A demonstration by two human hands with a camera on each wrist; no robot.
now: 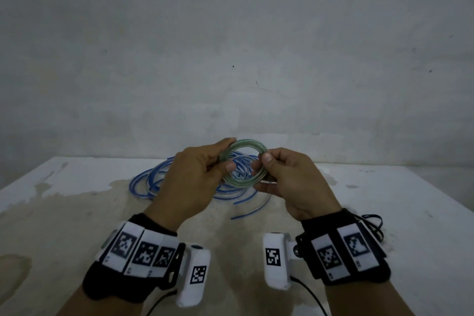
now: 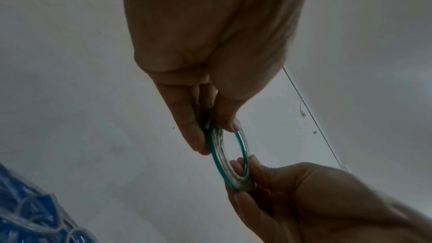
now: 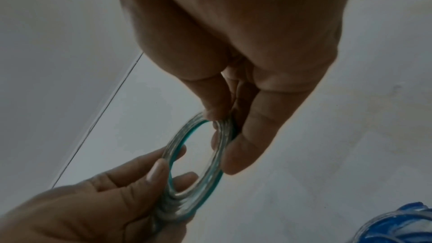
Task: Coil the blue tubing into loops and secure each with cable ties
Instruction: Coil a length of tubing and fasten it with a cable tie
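Note:
A small coil (image 1: 248, 142) of clear tubing with a teal-green stripe is held upright above the table between both hands. My left hand (image 1: 227, 154) pinches its left side between thumb and fingers. On the opposite side my right hand (image 1: 262, 172) pinches it the same way. The left wrist view shows the coil (image 2: 216, 154) edge-on, with the left hand (image 2: 210, 127) above and the right hand (image 2: 243, 178) below. In the right wrist view the coil (image 3: 173, 146) hangs between the right hand (image 3: 222, 123) and the left hand (image 3: 163, 182). Loose blue tubing (image 1: 154, 183) lies tangled on the table behind the hands. I see no cable tie.
The white table (image 1: 384, 200) carries a broad brownish stain near its front and ends at a plain grey wall. Blue tubing (image 2: 23, 210) shows at the lower left of the left wrist view, and blue tubing (image 3: 402, 224) at the lower right of the right wrist view.

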